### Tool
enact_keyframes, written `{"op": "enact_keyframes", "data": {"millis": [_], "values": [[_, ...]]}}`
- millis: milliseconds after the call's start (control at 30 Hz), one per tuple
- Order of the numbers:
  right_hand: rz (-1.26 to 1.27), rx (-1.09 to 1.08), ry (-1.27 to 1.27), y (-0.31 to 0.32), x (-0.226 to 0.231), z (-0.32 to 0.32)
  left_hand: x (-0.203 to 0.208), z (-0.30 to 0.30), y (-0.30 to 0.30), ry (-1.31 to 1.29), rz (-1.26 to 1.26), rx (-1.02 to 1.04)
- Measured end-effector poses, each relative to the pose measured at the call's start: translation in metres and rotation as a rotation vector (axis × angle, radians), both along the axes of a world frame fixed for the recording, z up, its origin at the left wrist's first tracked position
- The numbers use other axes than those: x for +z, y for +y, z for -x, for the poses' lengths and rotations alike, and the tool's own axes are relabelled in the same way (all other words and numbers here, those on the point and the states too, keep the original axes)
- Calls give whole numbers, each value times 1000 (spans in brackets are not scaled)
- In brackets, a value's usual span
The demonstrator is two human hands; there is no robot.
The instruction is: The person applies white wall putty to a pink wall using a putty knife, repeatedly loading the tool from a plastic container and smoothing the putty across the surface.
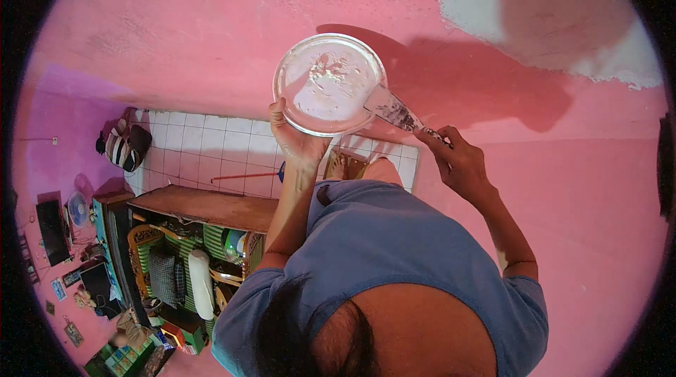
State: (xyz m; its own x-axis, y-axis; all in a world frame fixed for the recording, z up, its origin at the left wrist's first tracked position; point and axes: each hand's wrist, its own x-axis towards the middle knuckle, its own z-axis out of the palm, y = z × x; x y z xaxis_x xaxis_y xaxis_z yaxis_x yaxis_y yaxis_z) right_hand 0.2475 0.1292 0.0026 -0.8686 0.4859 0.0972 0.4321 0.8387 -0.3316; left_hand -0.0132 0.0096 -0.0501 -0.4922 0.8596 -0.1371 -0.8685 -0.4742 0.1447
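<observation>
My left hand (pixel 301 143) holds a round, pale lid (pixel 310 106) from below, its thumb at the lid's left edge. Whitish putty (pixel 328 71) lies in lumps and smears on the lid's face. In my right hand (pixel 461 166) is a putty knife (pixel 396 112), gripped by the handle. Its wide blade is smeared and meets the lid's right rim. The lid is in front of the pink wall (pixel 232 32), where a whitish patch (pixel 479 7) covers the upper right.
White floor tiles (pixel 239 141) lie below, with a red stick (pixel 246 176) on them. A brown wooden cabinet (pixel 204 208) stands left of me, close to my left arm. Beyond it are a cushioned chair (pixel 186 236) and a fan (pixel 78 208). A striped bundle (pixel 125 152) sits in the corner.
</observation>
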Motion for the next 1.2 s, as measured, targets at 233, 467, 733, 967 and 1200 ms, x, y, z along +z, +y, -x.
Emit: {"op": "enact_keyframes", "data": {"millis": [233,467,733,967,1200], "values": [[-71,6,-127,7,12,-16,-14,6,2,47,44,54],[200,-22,100,20,-5,-34,-20,14,-2,66,-81,16],[1307,-8,464,0,-15,-2,6,5,-1,46,-10,19],[81,-20,270,2,-20,7,8,4,-3,25,16,32],[49,-15,135,12,-36,-28,-12,12,-3,-41,-118,23]]}}
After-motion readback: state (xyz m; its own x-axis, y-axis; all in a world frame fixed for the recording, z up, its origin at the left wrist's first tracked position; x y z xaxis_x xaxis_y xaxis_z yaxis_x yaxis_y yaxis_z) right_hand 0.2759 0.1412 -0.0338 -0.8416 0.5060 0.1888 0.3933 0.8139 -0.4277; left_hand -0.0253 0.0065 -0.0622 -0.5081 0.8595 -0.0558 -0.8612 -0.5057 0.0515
